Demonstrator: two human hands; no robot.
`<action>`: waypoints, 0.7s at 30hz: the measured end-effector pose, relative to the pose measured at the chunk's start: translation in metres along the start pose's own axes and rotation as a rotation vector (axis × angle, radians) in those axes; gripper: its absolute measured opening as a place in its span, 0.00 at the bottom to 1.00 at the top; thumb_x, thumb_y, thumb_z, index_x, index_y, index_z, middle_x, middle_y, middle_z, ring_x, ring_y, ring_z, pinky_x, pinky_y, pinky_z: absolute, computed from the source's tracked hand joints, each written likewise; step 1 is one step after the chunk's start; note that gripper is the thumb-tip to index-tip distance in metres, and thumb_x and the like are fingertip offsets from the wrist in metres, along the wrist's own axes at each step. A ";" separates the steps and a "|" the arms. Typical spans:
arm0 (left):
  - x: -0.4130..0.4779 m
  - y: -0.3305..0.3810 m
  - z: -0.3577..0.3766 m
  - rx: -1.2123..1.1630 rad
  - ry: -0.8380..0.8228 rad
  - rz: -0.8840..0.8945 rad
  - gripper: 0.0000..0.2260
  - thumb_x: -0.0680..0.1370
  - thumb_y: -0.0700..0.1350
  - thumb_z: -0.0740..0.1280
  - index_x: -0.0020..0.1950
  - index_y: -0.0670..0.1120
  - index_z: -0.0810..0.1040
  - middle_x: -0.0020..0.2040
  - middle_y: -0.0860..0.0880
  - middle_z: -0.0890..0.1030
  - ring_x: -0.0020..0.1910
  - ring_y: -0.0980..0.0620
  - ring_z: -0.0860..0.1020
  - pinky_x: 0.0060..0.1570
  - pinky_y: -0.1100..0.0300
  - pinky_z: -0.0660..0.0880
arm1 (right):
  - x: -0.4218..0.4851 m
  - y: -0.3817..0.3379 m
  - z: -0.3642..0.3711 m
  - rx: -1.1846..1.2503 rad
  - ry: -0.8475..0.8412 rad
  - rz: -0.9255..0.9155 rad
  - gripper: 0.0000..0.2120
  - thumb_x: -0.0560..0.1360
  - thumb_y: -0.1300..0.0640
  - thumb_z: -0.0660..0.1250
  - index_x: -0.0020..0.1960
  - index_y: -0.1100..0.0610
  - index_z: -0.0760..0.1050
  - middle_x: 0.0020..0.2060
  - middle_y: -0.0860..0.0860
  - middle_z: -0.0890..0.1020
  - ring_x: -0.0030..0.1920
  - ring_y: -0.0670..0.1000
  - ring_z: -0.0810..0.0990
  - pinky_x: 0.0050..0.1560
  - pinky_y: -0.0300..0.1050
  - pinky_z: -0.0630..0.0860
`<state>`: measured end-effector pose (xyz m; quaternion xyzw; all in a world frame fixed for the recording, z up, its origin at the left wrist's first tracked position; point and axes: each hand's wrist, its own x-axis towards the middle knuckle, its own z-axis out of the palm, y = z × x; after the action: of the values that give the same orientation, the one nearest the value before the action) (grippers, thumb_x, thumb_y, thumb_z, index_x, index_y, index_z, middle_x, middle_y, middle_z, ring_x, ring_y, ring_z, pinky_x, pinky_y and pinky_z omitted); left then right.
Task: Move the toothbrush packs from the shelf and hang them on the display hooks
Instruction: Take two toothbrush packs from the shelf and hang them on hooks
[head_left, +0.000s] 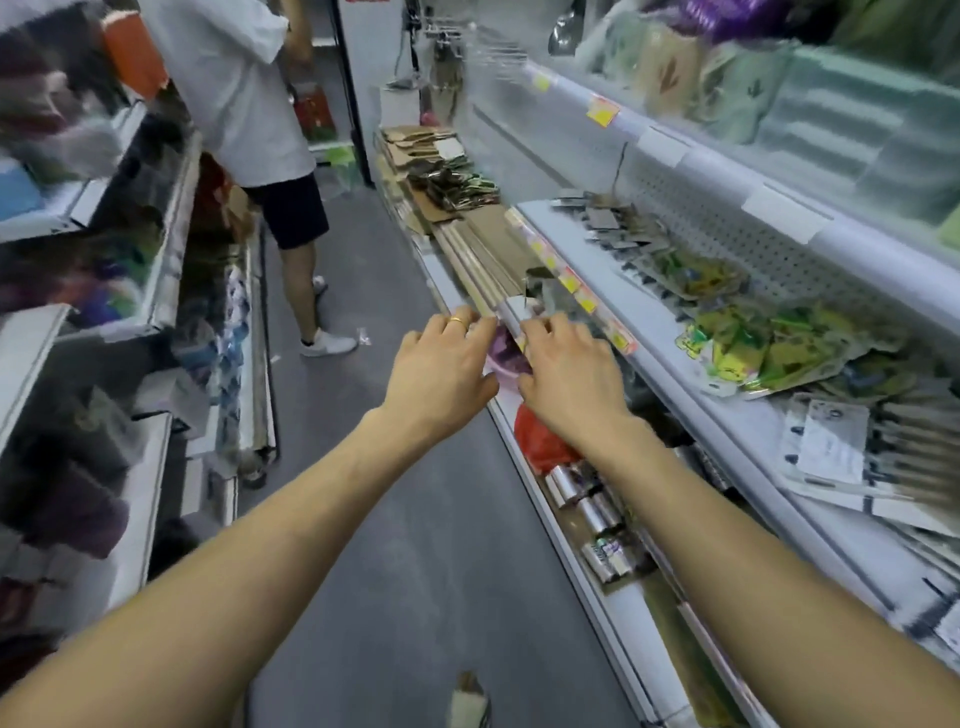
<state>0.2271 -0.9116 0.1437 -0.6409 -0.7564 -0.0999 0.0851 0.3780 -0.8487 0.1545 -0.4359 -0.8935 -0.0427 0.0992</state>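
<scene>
both arms extended into the aisle. left hand (439, 364) and right hand (563, 369) meet on a flat pale carded pack with a purple patch (511, 332), fingertips pinched on its edges, at the front lip of the white metal shelf (670, 384). green-yellow blister packs (769, 348) lie heaped on that shelf, against the perforated backboard (727, 234). view blurred

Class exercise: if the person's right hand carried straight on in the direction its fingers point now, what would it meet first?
Probably the pack both hands seem to hold: the right hand points up-left, its fingertips already at the pack. Beyond lie the flat boards. Blur leaves depth unsure.
</scene>
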 end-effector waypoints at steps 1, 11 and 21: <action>0.021 -0.010 0.005 0.000 -0.008 0.011 0.24 0.76 0.52 0.70 0.71 0.48 0.74 0.69 0.46 0.76 0.64 0.40 0.76 0.50 0.46 0.75 | 0.021 0.002 0.004 -0.005 -0.003 0.006 0.23 0.78 0.51 0.69 0.70 0.55 0.70 0.63 0.57 0.75 0.64 0.62 0.76 0.57 0.58 0.75; 0.222 -0.121 0.061 -0.065 -0.011 0.047 0.25 0.76 0.51 0.69 0.73 0.47 0.72 0.71 0.46 0.74 0.67 0.40 0.75 0.55 0.43 0.76 | 0.242 0.000 0.063 -0.012 -0.035 0.071 0.21 0.77 0.50 0.68 0.67 0.56 0.72 0.61 0.58 0.76 0.62 0.63 0.77 0.57 0.59 0.76; 0.456 -0.213 0.125 -0.087 -0.127 0.411 0.27 0.78 0.54 0.69 0.76 0.48 0.69 0.73 0.46 0.72 0.69 0.39 0.73 0.60 0.40 0.76 | 0.441 0.024 0.123 0.004 -0.075 0.419 0.24 0.78 0.51 0.67 0.72 0.55 0.69 0.65 0.56 0.74 0.66 0.62 0.74 0.60 0.58 0.74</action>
<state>-0.0580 -0.4782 0.1315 -0.7895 -0.6088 -0.0725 0.0283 0.1147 -0.4746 0.1292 -0.6131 -0.7865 -0.0031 0.0736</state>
